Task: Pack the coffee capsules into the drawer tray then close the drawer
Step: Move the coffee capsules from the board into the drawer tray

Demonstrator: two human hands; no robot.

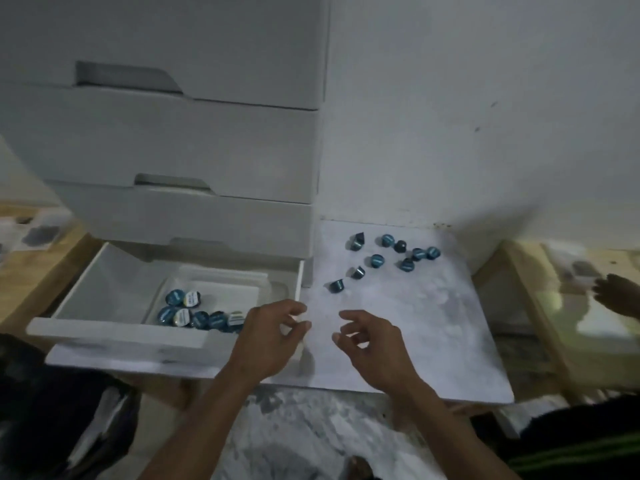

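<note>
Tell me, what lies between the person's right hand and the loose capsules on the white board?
Nothing: in the head view, only bare white board separates the right hand from the nearest loose capsule.

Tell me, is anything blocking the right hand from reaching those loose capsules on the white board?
Nothing visible does. Only bare white board lies between the right hand and the loose capsules, the nearest capsule just beyond its fingers.

A pale marbled board serves as the surface point(433, 341), lying flat to the right of a white drawer unit point(207, 150). Ten blue capsules point(376, 260) lie scattered loose on its far half, some on their sides, some foil-up. Two at the right point(426, 253) touch; the nearest point(336, 286) lies apart.
</note>
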